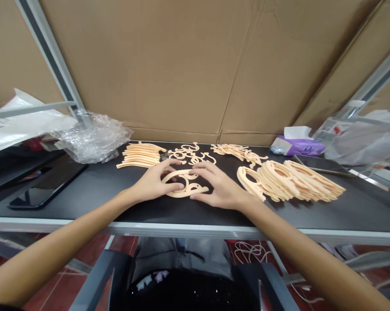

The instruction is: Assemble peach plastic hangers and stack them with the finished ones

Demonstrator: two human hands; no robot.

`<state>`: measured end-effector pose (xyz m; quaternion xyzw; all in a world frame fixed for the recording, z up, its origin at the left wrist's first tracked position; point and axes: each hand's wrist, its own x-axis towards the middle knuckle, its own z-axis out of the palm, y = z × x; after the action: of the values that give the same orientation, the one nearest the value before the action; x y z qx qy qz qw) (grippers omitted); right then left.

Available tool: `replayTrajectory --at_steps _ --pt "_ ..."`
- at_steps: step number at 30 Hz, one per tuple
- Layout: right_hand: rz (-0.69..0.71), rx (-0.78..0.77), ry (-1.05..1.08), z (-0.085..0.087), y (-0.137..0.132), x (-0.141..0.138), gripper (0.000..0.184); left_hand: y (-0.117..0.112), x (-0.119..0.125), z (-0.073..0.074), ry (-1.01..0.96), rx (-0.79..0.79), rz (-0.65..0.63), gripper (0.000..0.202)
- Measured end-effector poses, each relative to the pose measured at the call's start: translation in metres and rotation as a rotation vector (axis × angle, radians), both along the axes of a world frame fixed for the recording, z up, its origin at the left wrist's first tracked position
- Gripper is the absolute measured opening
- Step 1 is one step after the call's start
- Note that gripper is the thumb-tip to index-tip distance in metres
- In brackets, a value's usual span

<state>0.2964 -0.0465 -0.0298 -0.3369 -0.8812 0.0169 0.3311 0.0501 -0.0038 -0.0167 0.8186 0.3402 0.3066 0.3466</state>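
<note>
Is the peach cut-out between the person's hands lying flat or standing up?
Lying flat: the peach cut-out sits against the black tabletop, with the left hand and right hand resting on it from either side.

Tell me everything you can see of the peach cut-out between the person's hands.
The peach cut-out is flat, smooth and matte, foam or plastic by its look, with a rounded loop and a curled end; it may be two overlapping pieces. It looks undamaged and lies on the black tabletop, touched by the fingertips of the left hand and right hand.
</note>
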Motion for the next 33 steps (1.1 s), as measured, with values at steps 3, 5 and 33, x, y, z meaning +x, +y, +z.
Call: replayTrajectory --at_steps 3,5,33 --pt "-0.001 0.034 -0.014 0.001 -0.001 0.000 0.051 0.003 0.000 0.004 -0.123 -0.311 -0.050 0.051" --pt "0.000 0.041 -0.020 0.002 -0.002 -0.001 0.051 0.004 0.000 0.007 -0.210 -0.451 -0.059 0.046" --pt "0.002 -0.012 -0.015 0.003 -0.007 -0.009 0.039 -0.003 0.007 0.014 -0.401 -0.872 0.024 0.056"
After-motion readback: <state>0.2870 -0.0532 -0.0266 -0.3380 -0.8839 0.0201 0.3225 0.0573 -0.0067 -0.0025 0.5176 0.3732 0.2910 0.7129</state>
